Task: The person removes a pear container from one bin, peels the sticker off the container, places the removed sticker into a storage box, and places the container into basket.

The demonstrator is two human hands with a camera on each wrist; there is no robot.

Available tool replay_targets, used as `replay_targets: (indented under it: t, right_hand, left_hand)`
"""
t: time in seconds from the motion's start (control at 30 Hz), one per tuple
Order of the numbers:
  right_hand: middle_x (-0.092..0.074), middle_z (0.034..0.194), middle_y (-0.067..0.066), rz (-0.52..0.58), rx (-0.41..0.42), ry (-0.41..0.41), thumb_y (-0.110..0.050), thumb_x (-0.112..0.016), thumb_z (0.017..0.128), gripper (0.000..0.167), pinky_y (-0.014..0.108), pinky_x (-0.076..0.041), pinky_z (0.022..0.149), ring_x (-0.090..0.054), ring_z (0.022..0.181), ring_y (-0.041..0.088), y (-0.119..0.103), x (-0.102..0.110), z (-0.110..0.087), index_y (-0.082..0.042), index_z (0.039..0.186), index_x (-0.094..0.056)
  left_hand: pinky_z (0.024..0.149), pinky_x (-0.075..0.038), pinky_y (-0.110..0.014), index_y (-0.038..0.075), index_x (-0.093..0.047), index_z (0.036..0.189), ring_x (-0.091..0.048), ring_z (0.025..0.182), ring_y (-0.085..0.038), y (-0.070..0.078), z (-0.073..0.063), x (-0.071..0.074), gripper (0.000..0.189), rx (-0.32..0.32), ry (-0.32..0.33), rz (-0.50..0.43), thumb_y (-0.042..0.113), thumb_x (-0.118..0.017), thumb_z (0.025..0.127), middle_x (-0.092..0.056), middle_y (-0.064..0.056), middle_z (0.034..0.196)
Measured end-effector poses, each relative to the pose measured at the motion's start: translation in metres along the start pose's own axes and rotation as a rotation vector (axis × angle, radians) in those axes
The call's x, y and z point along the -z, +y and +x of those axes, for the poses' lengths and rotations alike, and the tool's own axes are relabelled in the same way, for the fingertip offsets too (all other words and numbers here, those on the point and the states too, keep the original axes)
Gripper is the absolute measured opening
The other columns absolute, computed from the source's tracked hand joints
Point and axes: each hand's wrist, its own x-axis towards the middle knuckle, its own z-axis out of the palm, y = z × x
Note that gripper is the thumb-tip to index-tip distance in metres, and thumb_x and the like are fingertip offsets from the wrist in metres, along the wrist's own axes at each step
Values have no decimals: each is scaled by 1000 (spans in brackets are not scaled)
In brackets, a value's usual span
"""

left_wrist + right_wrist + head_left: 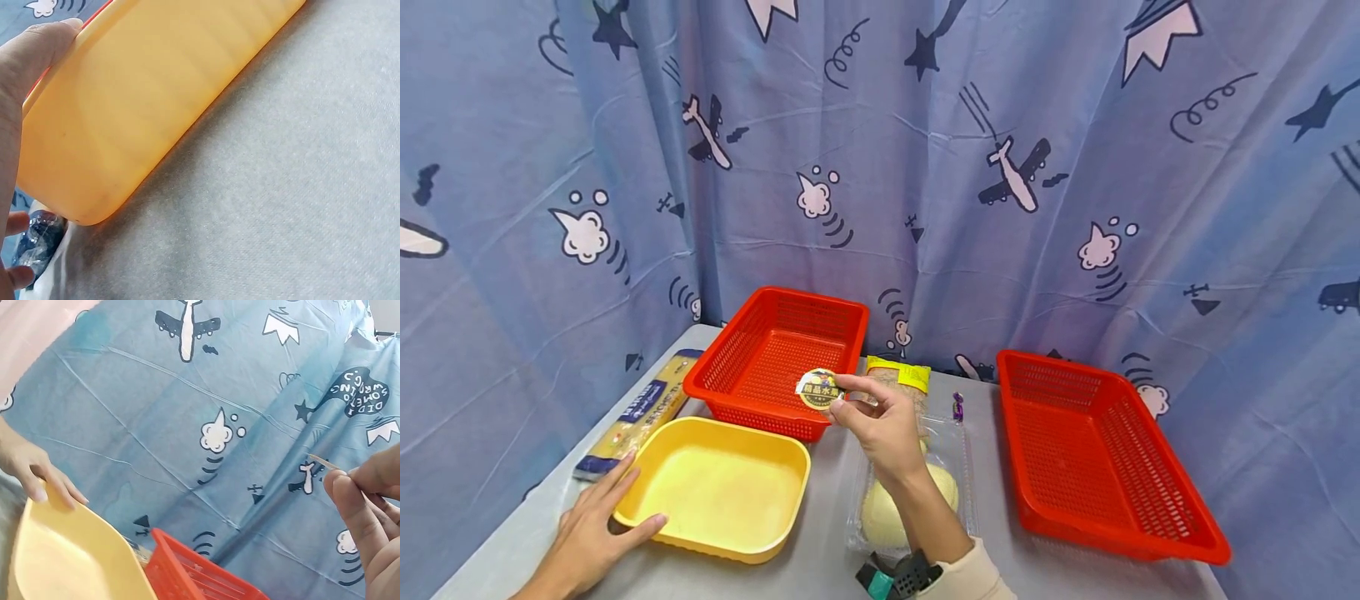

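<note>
Two red baskets, center and right of frame; one yellow tub, lower left; one round label, center; two packets, left and center; one purple-wrapped candy; one clear tray, lower center; two hands, lower half.

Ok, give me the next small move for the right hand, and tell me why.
I'd probably bring the right hand left and down, carrying the round label over the yellow tub. That hand pinches the label up in the air, the tub's open top lies close by, and the left hand rests at the tub's rim, seemingly steadying it.
</note>
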Motion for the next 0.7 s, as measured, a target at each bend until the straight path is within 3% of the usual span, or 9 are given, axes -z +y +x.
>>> replay_targets:
  t: [0.5,0.7]
  right_hand:
    - [-68,78,21,52,-92,23,12,-68,80,32,30,-56,69,-68,67,17,32,-34,0,13,113,-64]
    - [-68,77,21,79,-126,30,12,-66,80,32,33,-56,71,-68,67,17,46,-47,0,12,112,-65]
  left_hand:
    - [85,-20,-75,-6,-35,145,-26,129,-53,0,0,-1,91,11,-17,-32,52,-69,84,-22,-21,154]
    - [85,-19,-77,-5,-33,146,-24,130,-54,0,0,-2,93,31,-33,-28,54,-67,84,-20,-22,154]
